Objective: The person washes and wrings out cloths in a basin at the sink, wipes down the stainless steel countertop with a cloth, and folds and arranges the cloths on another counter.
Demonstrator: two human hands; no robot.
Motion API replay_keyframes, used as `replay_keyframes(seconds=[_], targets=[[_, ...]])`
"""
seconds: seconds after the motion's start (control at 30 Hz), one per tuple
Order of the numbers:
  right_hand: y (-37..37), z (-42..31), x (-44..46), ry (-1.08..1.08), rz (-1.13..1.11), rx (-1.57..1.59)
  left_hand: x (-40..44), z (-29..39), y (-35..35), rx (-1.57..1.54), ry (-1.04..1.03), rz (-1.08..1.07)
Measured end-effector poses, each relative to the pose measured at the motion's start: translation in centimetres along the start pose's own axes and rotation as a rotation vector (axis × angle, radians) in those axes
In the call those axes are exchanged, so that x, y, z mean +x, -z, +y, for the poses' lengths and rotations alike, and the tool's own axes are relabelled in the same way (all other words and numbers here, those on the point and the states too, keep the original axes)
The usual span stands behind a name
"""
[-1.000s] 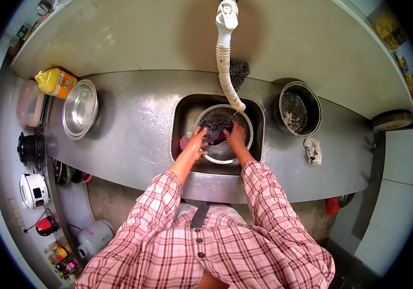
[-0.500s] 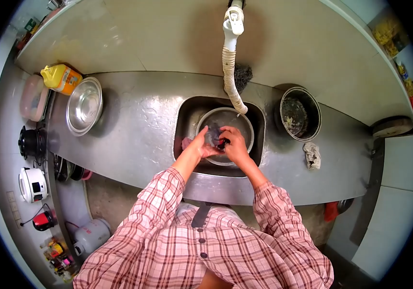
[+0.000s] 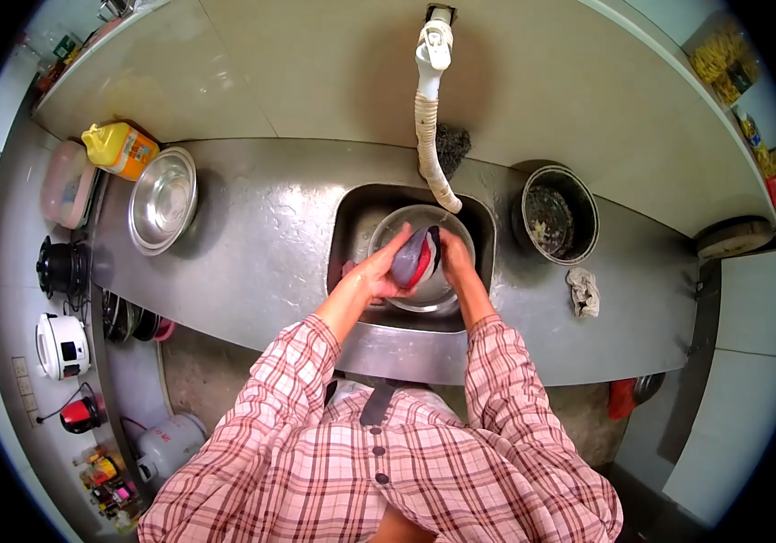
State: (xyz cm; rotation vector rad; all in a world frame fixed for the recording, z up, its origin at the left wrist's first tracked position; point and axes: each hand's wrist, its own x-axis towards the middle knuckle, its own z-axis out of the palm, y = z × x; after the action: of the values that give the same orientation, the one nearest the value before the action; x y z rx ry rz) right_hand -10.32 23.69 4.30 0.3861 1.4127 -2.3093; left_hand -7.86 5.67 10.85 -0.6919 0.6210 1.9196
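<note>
Over the sink, my left hand (image 3: 383, 272) grips a grey item with a bright red strip and a black and pale edge (image 3: 412, 258); its kind is not clear. It looks spread or folded open, and its lower end rests on my left fingers. My right hand (image 3: 455, 257) is closed at the item's right edge, with the fingertips partly hidden behind it. Beneath both hands sits a round metal basin (image 3: 394, 220) in the sink (image 3: 341, 223). Something pinkish lies at the sink's left side, mostly hidden by my left wrist.
A white ribbed hose (image 3: 428, 136) hangs above the sink, with a dark scouring pad (image 3: 452, 147) behind. Left on the counter (image 3: 252, 226) stand a metal bowl (image 3: 163, 201) and a yellow jug (image 3: 120, 150). To the right are a dark pot (image 3: 555, 214) and a crumpled cloth (image 3: 584, 292).
The item has been turned and opened up, so its grey side and red strip now show. My right hand has moved slightly right, from over the item to its edge.
</note>
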Motion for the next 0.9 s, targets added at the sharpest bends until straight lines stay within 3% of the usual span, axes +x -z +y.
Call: replay_keyframes(seconds=[0.03,0.1,0.23,0.3,0.4,0.43,0.5,0.53,0.7,0.8,0.9], targets=[[1.5,1.7,0.7,-0.23,-0.015,0.106,0.4,-0.5,0.2,-0.033,-0.057,0.01],[1.0,3.4,1.4,-0.307,-0.052,0.384,0.7,-1.6,-0.4,-0.1,-0.173,0.029],[-1.2,2.1,-1.7,-0.231,-0.478,0.697,0.2,-2.2,-1.6,-0.373,-0.139,-0.289],[-5.3,0.0,-3.7,-0.092,-0.61,0.844,0.2,-3.0,-2.2,-0.403,-0.227,-0.197],[-5.4,-0.4,-2.3,-0.032,-0.503,0.889,-0.5,-4.2,-3.6,-0.396,-0.329,-0.119],[-5.0,-0.5,-1.9,-0.028,-0.484,0.904,0.6,-4.1,-2.2,-0.434,-0.243,-0.23],[-4.1,-1.0,-0.9,-0.093,-0.377,0.686,2.1,-3.7,0.2,-0.506,-0.065,-0.452],[-3.3,-1.2,0.2,-0.134,-0.353,0.531,0.9,-3.5,-1.0,-0.431,-0.147,-0.371],[-2.4,-2.7,3.1,-0.227,-0.321,-0.215,0.5,-2.0,-1.4,0.077,-0.178,0.006],[-1.3,0.6,5.7,0.121,-0.352,-0.816,2.7,-2.1,0.2,0.335,-0.213,0.128],[-4.6,0.2,4.7,0.06,-0.099,-1.186,4.8,-2.1,1.1,0.746,-0.157,0.465]])
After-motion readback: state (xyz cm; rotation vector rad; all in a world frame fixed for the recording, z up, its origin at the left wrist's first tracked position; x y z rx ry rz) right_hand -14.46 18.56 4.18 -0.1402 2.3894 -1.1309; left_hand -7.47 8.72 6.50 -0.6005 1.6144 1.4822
